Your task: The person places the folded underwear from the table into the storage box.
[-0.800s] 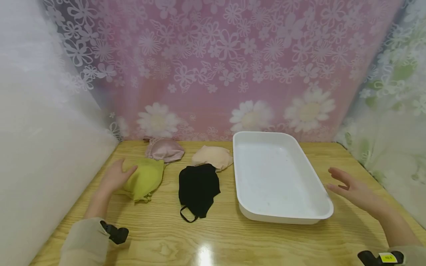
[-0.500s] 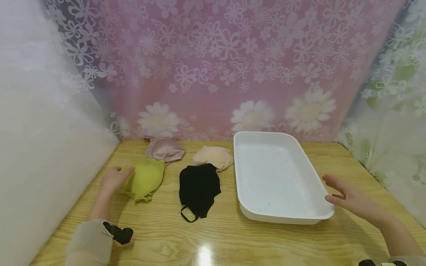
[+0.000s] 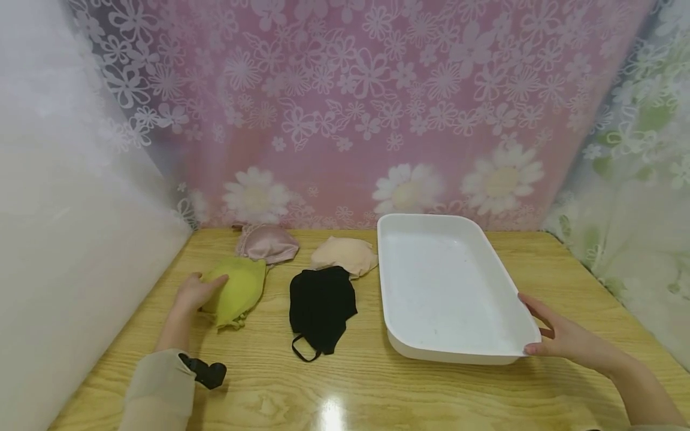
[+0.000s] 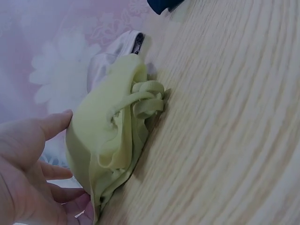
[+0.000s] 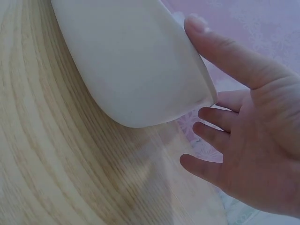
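A yellow-green bra (image 3: 239, 290) lies folded at the left of the table. My left hand (image 3: 196, 291) is at its left side; in the left wrist view the thumb (image 4: 58, 123) touches the cup and the other fingers reach its lower edge, loosely extended. On the right stands a white plastic tray (image 3: 447, 287). Against its front right corner is my right hand (image 3: 560, 335), with the thumb (image 5: 225, 49) along the rim and the remaining fingers spread, relaxed, beside the outer wall. No firm hold shows in either hand.
A pink bra (image 3: 268, 242) lies behind the yellow-green one. Left of the tray lie a beige garment (image 3: 345, 254) and a black garment (image 3: 323, 308) with a thin strap loop. Flowered curtains (image 3: 345, 120) bound the wooden table (image 3: 259, 389) at the back.
My left hand has moved right and slightly down onto the yellow-green bra. My right hand has come left and down to the tray's rim. The garments and tray look unmoved.
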`<state>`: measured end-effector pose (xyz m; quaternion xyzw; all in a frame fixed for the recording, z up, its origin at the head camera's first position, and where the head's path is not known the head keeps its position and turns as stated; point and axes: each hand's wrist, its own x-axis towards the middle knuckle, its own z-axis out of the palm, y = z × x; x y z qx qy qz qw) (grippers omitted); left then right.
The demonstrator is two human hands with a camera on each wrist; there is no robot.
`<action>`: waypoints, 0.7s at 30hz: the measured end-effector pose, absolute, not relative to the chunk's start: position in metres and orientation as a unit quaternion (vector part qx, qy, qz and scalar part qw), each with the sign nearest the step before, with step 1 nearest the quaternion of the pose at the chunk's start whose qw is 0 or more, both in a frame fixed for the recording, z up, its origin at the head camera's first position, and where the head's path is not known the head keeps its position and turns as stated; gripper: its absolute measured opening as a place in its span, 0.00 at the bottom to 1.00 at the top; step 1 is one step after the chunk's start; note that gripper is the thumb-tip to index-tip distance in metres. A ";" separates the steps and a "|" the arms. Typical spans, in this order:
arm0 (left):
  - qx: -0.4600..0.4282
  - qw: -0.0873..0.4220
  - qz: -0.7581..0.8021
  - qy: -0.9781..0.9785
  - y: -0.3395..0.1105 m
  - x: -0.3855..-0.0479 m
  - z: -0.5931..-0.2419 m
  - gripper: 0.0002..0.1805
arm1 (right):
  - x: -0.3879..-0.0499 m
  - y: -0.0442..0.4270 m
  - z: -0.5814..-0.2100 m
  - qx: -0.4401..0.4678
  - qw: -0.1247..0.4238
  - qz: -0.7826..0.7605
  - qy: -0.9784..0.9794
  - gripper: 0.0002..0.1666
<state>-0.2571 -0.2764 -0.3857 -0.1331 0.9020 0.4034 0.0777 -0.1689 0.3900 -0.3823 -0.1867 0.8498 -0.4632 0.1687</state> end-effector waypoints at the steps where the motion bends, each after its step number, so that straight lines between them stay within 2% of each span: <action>1: -0.137 0.079 0.408 0.899 -0.277 -0.257 -0.386 0.51 | -0.169 0.390 -0.382 -0.186 0.168 -0.463 0.851 0.52; 11: -0.154 0.099 0.422 0.888 -0.271 -0.262 -0.387 0.51 | -0.167 0.385 -0.381 -0.189 0.156 -0.464 0.851 0.52; 17: -0.141 0.102 0.374 0.911 -0.269 -0.263 -0.388 0.47 | -0.166 0.383 -0.380 -0.193 0.144 -0.463 0.853 0.52; 21: -0.138 0.097 0.399 0.901 -0.270 -0.262 -0.393 0.46 | -0.163 0.383 -0.380 -0.190 0.145 -0.469 0.850 0.51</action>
